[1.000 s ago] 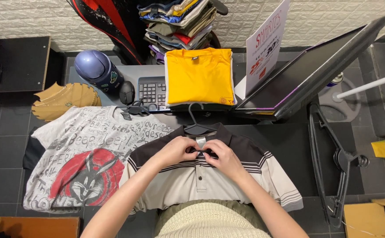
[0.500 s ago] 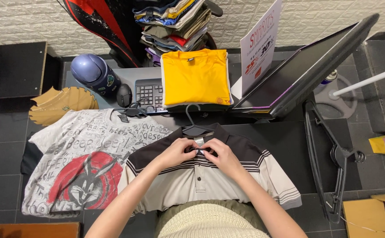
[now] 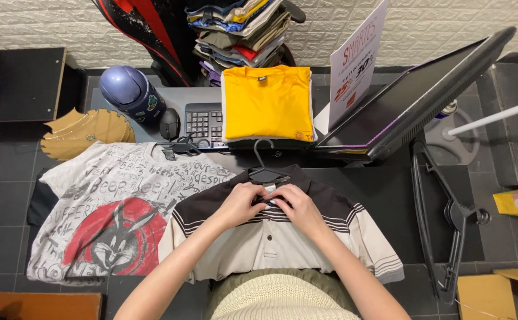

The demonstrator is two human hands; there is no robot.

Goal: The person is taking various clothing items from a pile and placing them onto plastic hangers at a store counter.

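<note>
Pinching the collar of one brown-and-cream striped polo shirt (image 3: 271, 237), I see my left hand (image 3: 239, 204) and right hand (image 3: 297, 208) closed on it just below one black hanger (image 3: 263, 172). Left of the polo lies one grey cartoon-print T-shirt (image 3: 110, 213). Beyond the polo sit one folded yellow T-shirt (image 3: 266, 102), one keyboard (image 3: 204, 123) and one mouse (image 3: 169, 123).

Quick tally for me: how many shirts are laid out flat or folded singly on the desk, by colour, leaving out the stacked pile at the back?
Yellow: 1, folded yellow T-shirt
Grey printed: 1, grey cartoon T-shirt
Brown and cream: 1, polo shirt, collar under left hand and right hand
Total: 3
</note>
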